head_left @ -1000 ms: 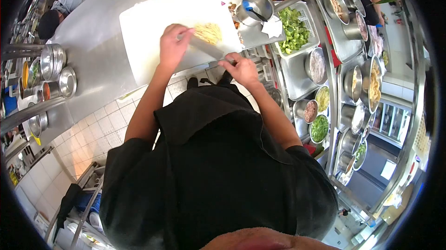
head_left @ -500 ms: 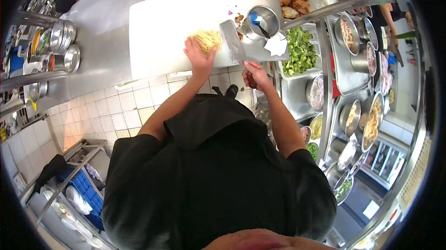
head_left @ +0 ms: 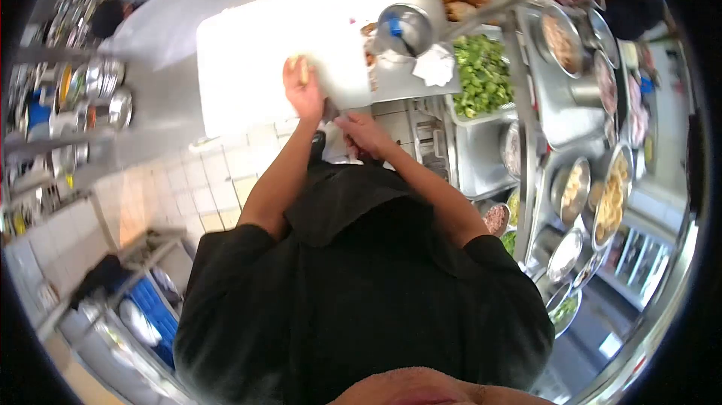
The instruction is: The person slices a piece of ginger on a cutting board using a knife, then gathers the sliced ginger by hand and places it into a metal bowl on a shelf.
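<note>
My left hand [head_left: 302, 93] is over the white cutting board [head_left: 248, 66], its fingers curled round some pale yellow strips [head_left: 303, 70]. Most of these strips are hidden by the hand, and their kind is not clear. Close by, at the board's front edge, my right hand [head_left: 365, 136] is closed on the handle of a cleaver. Only a dark, blurred part of the cleaver [head_left: 331, 110] shows, next to my left wrist. Whether the blade touches the strips cannot be made out.
A steel bowl [head_left: 416, 23] with a blue-headed utensil stands right of the board, beside crumpled white paper [head_left: 435, 66] and brown scraps. Further right are a basket of chopped greens [head_left: 481, 78] and shelves of filled bowls [head_left: 571, 191]. Other people are at the upper left and upper right.
The yellow heap has left the board's right side; strips are now in my left hand, further left. My right hand has brought the cleaver leftward, towards my left wrist.
</note>
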`<state>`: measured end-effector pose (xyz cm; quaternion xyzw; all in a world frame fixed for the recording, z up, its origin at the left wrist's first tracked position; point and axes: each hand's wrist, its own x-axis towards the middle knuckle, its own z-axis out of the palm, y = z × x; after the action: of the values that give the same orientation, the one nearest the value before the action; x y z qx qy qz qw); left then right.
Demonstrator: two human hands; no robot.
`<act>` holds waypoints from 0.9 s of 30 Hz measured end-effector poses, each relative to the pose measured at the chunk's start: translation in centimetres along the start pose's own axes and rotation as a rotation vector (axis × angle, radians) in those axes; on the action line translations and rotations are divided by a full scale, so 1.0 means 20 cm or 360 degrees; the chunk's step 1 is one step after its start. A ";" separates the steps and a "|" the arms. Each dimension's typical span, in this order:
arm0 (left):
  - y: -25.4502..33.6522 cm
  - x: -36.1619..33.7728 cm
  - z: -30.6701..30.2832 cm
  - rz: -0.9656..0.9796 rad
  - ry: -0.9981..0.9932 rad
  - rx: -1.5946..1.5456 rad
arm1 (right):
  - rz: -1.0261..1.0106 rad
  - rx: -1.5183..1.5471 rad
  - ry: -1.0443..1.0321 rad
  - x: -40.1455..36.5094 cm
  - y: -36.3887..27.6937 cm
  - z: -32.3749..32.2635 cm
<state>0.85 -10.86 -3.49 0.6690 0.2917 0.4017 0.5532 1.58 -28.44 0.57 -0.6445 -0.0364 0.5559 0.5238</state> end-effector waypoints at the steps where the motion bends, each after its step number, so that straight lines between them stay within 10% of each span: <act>1: -0.03 0.00 -0.02 0.0008 -0.0025 0.0106 | -0.0004 0.0005 -0.0011 -0.02 -0.02 0.00; 19: 1.09 -0.34 0.80 0.0253 -0.0945 -0.0307 | -0.0496 0.0588 0.0889 -1.15 -0.25 -0.20; 27: 1.08 -0.44 0.94 0.0218 -0.0928 -0.0500 | -0.0567 0.0525 0.1098 -1.19 -0.23 -0.22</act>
<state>11.40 -32.44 14.47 0.6805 0.0100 0.2697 0.6813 -1.66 -44.15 19.19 -0.6839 0.1198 0.2067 0.6894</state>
